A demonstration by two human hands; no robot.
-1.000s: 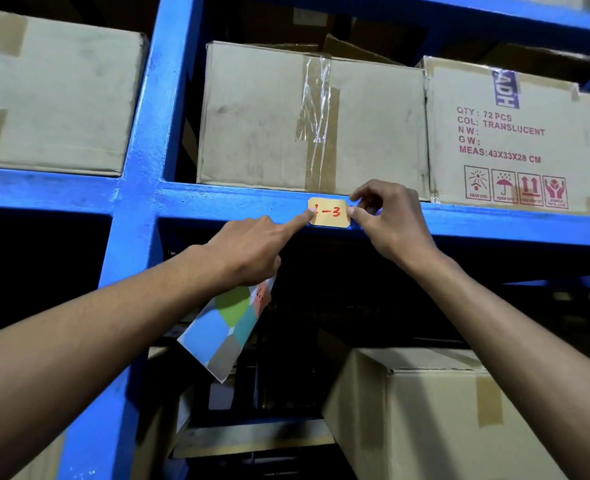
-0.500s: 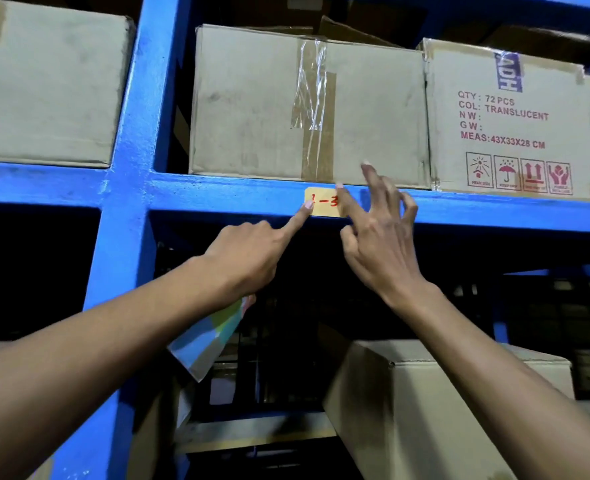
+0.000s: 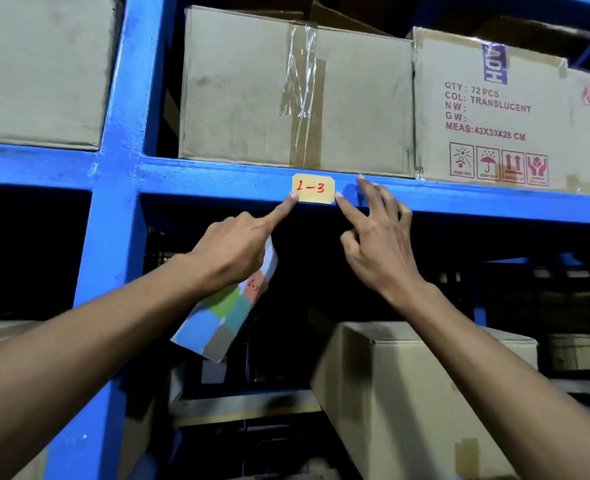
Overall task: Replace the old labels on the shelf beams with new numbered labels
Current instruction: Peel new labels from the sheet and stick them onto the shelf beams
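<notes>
A yellow label [image 3: 313,188] with "1-3" in red sits flat on the blue shelf beam [image 3: 217,183]. My left hand [image 3: 233,249] presses its index fingertip on the label's lower left corner, while its other fingers hold a sheet of coloured labels [image 3: 226,315] that hangs below the palm. My right hand [image 3: 378,242] has its fingers spread; its index fingertip touches the label's lower right corner, and the other fingers rest on the beam.
Cardboard boxes [image 3: 297,95] stand on the shelf right above the beam, one printed box [image 3: 490,112] to the right. A blue upright post [image 3: 120,168] rises at the left. Another cardboard box [image 3: 421,393] lies on the lower level under my right arm.
My right hand has let go of the label's right edge, opened and now touches only its lower right corner, uncovering the whole number. My left index finger has slid to the lower left corner.
</notes>
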